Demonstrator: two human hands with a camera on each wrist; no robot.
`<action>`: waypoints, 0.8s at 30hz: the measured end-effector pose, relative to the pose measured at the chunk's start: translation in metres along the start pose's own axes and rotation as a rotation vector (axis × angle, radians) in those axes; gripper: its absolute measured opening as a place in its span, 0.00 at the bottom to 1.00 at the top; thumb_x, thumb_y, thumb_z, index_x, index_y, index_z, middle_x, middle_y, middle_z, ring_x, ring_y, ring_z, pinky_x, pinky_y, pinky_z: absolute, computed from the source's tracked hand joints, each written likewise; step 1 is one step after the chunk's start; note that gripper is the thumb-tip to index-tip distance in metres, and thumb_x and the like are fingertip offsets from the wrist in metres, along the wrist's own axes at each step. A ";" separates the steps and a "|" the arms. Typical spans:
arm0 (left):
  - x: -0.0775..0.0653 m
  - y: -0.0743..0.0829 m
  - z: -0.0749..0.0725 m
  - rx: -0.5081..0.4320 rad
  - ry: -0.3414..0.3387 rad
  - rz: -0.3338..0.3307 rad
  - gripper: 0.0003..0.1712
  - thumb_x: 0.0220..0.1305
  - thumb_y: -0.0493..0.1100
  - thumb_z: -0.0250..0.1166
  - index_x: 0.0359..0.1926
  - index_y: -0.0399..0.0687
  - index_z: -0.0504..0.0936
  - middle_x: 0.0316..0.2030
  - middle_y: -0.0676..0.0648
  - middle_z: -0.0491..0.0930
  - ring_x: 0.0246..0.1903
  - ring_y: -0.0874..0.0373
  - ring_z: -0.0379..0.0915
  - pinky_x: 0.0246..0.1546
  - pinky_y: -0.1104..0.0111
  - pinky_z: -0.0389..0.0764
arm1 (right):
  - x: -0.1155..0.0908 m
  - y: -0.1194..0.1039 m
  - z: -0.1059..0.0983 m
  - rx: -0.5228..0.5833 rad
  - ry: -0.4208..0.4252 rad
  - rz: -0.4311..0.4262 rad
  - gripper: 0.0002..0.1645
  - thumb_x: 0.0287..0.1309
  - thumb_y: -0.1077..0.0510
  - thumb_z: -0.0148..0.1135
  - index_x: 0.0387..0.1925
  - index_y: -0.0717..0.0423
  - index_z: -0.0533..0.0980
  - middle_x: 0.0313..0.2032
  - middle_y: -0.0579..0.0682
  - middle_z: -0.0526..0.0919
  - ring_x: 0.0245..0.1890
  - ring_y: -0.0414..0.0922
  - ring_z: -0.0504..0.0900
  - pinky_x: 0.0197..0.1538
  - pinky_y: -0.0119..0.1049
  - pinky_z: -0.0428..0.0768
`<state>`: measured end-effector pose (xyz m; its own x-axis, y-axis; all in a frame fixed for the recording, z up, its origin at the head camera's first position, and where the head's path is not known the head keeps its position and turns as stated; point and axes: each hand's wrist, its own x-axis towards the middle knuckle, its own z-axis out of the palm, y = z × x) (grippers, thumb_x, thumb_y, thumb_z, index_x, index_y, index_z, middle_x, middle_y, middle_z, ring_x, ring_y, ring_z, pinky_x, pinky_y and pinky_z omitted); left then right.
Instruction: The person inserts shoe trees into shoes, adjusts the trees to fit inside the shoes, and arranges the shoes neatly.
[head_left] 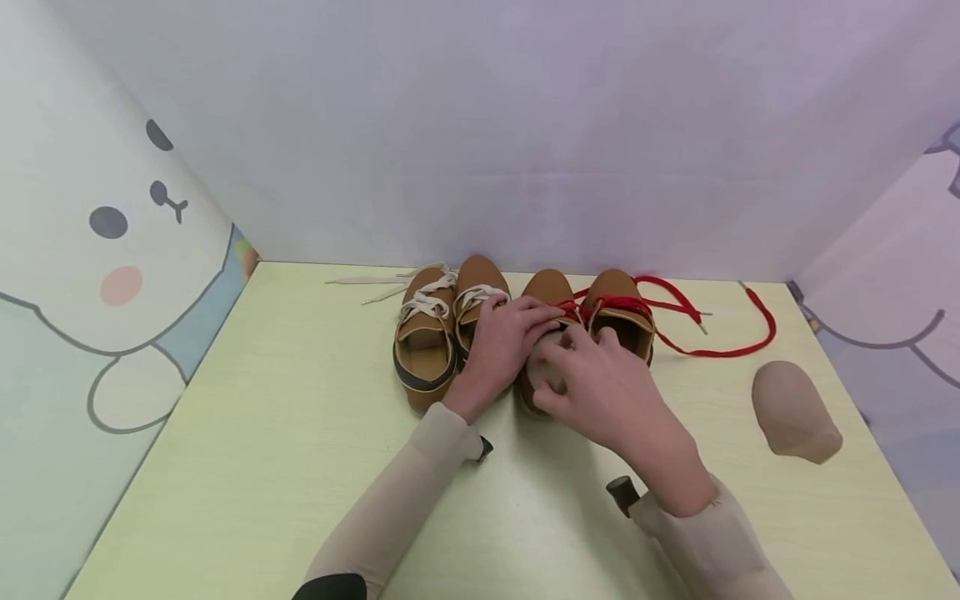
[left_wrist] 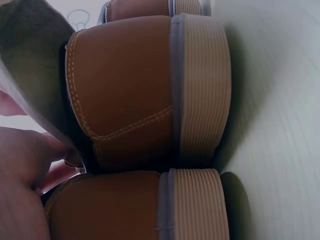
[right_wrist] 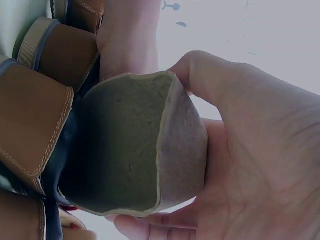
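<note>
A brown shoe with red laces (head_left: 547, 286) stands third from the left in a row. My right hand (head_left: 611, 387) holds a grey-brown moulded-pulp shoe insert (right_wrist: 182, 150) between thumb and fingers, its hollow end facing the right wrist camera. The insert sits partly in that shoe's opening, and its front part is hidden inside. My left hand (head_left: 506, 333) grips the same shoe at the tongue and laces, fingers laid across the top. In the left wrist view the heel of the shoe (left_wrist: 120, 90) stands upright on the table.
To the right stands another red-laced brown shoe (head_left: 617, 287), its loose red lace (head_left: 727, 352) trailing rightward. Two brown shoes with white laces, one at the far left (head_left: 426, 379), stand beside my left hand. A second pulp insert (head_left: 795, 408) lies on the table's right side. A pale wall rises behind.
</note>
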<state>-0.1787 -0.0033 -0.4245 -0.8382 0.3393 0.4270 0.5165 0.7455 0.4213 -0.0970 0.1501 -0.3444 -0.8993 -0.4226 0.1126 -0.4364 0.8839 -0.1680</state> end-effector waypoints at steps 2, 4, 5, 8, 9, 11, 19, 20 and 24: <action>0.000 0.000 -0.001 -0.010 -0.004 -0.005 0.13 0.75 0.52 0.63 0.54 0.66 0.90 0.50 0.58 0.89 0.51 0.63 0.85 0.71 0.49 0.66 | 0.003 0.000 0.001 -0.005 -0.006 0.009 0.16 0.57 0.50 0.65 0.48 0.42 0.85 0.44 0.55 0.82 0.34 0.56 0.72 0.26 0.43 0.75; 0.000 0.000 -0.001 -0.016 -0.008 -0.008 0.14 0.75 0.52 0.63 0.55 0.66 0.90 0.51 0.58 0.88 0.51 0.63 0.85 0.71 0.49 0.65 | 0.007 0.000 0.002 -0.004 -0.015 0.021 0.17 0.57 0.49 0.65 0.49 0.42 0.85 0.46 0.56 0.82 0.34 0.56 0.72 0.26 0.45 0.75; 0.000 0.000 -0.001 -0.017 -0.012 -0.008 0.14 0.75 0.52 0.63 0.55 0.66 0.90 0.51 0.58 0.88 0.51 0.63 0.85 0.71 0.50 0.65 | 0.008 0.000 0.002 0.000 -0.024 0.029 0.18 0.57 0.49 0.65 0.50 0.41 0.85 0.47 0.56 0.82 0.34 0.56 0.72 0.25 0.45 0.75; -0.001 -0.001 -0.001 -0.020 -0.022 -0.009 0.14 0.75 0.52 0.63 0.55 0.67 0.90 0.51 0.58 0.88 0.52 0.63 0.85 0.71 0.50 0.65 | 0.012 0.000 0.003 0.006 -0.052 0.050 0.19 0.58 0.48 0.64 0.52 0.39 0.83 0.49 0.57 0.81 0.35 0.57 0.73 0.25 0.46 0.75; -0.001 -0.001 -0.001 -0.019 -0.023 -0.010 0.14 0.75 0.51 0.63 0.55 0.67 0.90 0.52 0.58 0.88 0.52 0.63 0.85 0.71 0.50 0.65 | 0.013 0.000 0.003 0.011 -0.062 0.059 0.19 0.58 0.48 0.64 0.52 0.38 0.83 0.50 0.57 0.80 0.35 0.57 0.73 0.25 0.47 0.75; 0.000 -0.002 -0.001 -0.013 -0.020 -0.009 0.14 0.75 0.50 0.63 0.55 0.67 0.90 0.52 0.59 0.88 0.52 0.62 0.85 0.71 0.50 0.65 | 0.014 0.000 0.003 0.018 -0.070 0.065 0.19 0.58 0.48 0.63 0.52 0.38 0.83 0.51 0.58 0.80 0.36 0.58 0.74 0.25 0.47 0.75; 0.001 -0.002 -0.001 0.010 -0.012 -0.011 0.15 0.75 0.43 0.63 0.54 0.67 0.90 0.50 0.59 0.89 0.51 0.63 0.86 0.70 0.50 0.68 | 0.018 0.001 0.007 0.035 -0.083 0.090 0.19 0.59 0.49 0.62 0.53 0.40 0.83 0.52 0.58 0.79 0.41 0.61 0.75 0.27 0.50 0.78; 0.001 -0.002 -0.001 0.010 -0.011 -0.010 0.15 0.75 0.42 0.64 0.54 0.66 0.90 0.50 0.59 0.89 0.50 0.63 0.86 0.70 0.50 0.68 | 0.018 0.001 0.007 0.035 -0.085 0.093 0.19 0.60 0.49 0.62 0.53 0.41 0.82 0.53 0.58 0.79 0.41 0.61 0.75 0.28 0.51 0.79; 0.001 -0.001 -0.001 0.021 -0.012 -0.008 0.13 0.73 0.44 0.66 0.53 0.64 0.91 0.49 0.59 0.89 0.49 0.63 0.86 0.68 0.51 0.69 | 0.017 0.003 0.010 0.027 -0.084 0.101 0.25 0.64 0.46 0.61 0.60 0.50 0.76 0.56 0.60 0.77 0.44 0.62 0.76 0.33 0.53 0.83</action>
<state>-0.1797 -0.0047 -0.4240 -0.8445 0.3398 0.4139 0.5059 0.7599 0.4082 -0.1137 0.1438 -0.3530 -0.9375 -0.3477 0.0119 -0.3429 0.9176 -0.2009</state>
